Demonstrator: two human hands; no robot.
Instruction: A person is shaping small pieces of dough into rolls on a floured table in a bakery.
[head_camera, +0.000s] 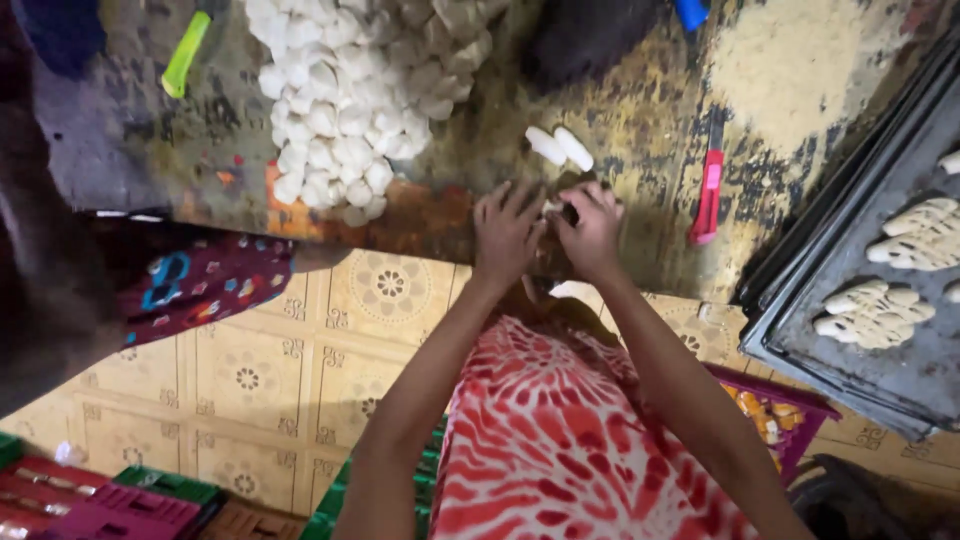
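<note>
I am looking down at a worn, stained table (640, 120) dusted with flour, its edge running above a patterned tile floor (300, 370). Coloured crates (110, 500) are sitting on that floor, down to the left of my arms.

Both arms are reaching straight out from a red-and-white garment, the hands meeting at the table edge. My left hand (507, 235) is lying palm down with fingers spread fairly wide, and my right hand (592, 232) is curling beside it, touching it. Between them they are pinching a small dough piece (553, 208); only a sliver is showing, so I cannot tell how firm the grip is.

Just beyond the fingertips, two rolled pieces (560, 148) are lying side by side. Farther up and left of the left hand, one big heap (350, 90) of dough lumps is piling up, too many to count. One green tool (186, 55) is lying past it. Right of the right hand, one red scraper (708, 198) is resting, then a dark tray (830, 330) holding two fully visible braided loaves (875, 312), with bits of others at the frame's edge.
</note>
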